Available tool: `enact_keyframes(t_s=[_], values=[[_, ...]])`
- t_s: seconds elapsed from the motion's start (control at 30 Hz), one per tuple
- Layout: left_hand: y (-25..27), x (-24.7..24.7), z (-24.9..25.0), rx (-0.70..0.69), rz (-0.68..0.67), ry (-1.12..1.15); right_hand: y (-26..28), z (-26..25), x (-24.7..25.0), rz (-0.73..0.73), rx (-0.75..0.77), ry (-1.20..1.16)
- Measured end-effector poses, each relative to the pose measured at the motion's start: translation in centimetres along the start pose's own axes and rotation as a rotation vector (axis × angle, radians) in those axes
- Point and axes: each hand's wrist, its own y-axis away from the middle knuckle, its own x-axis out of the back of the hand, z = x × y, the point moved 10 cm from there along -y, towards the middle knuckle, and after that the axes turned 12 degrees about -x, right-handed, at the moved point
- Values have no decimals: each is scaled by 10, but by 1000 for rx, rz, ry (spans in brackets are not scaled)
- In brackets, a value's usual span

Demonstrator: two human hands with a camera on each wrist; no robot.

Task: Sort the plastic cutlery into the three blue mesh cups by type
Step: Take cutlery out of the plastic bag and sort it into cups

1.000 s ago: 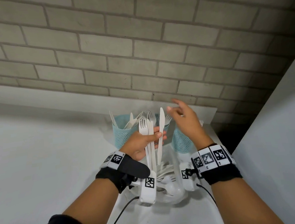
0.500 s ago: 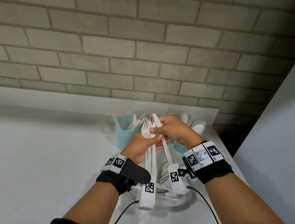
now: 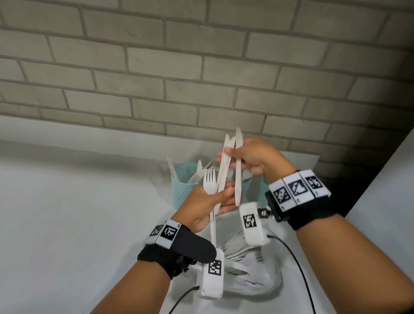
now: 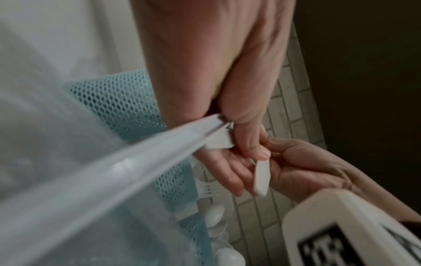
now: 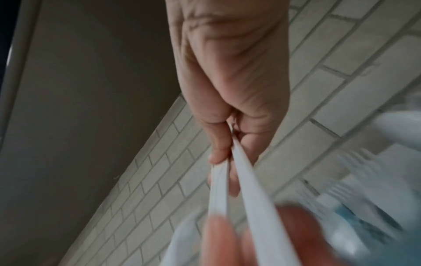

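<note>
Above the cups, the right hand (image 3: 255, 156) is pinching two white knives (image 3: 229, 165) near their blades, while the left hand (image 3: 209, 201) is gripping forks (image 3: 210, 181) by the handles. Light, stiff and slick, they are probably best taken mid-handle. Behind, the left blue mesh cup (image 3: 184, 191) is holding knives; a clear bag (image 3: 259, 271) below is holding unsorted pieces.

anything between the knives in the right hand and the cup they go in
Partly. The right hand grips two knives above the left cup, which already holds knives. The left hand, holding a fork, sits in front of the cups; nothing visible blocks from above.
</note>
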Motion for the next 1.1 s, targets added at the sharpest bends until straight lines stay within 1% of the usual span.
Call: enact_keyframes(t_s=[0.07,0.13,0.2,0.27,0.33,0.4,0.53,0.67,0.77,0.83,0.9,0.97,1.0,1.03,1.1], values=[[1,7,1,-5,30,1,0,-36,10,59,129,-88],[2,15,3,-19,48,-14,4,-73,17,96,309,-208],[3,23,4,-32,69,-19,7,-97,17,127,459,-276],[4,31,5,-52,106,-18,5,-103,7,126,567,-307],[6,39,8,-79,152,-35,-5,-95,-10,122,631,-269],[8,47,10,-100,204,-72,-20,-79,-29,93,631,-181],[12,60,12,-119,275,-142,-48,-47,-56,39,556,34],[13,66,13,-123,278,-153,-72,-19,-66,-2,374,166],[12,63,12,-103,247,-170,-78,-7,-65,27,292,309],[10,56,11,-76,203,-148,-72,-14,-62,47,327,335],[8,48,10,-50,156,-127,-55,-32,-58,87,454,366],[6,41,10,-31,131,-137,-33,-47,-57,89,553,478],[5,37,11,-24,120,-144,-21,-51,-59,59,553,583],[3,31,12,-22,107,-152,-11,-49,-61,10,513,718],[-3,16,20,-41,63,-172,5,-33,-63,-88,376,1013]])
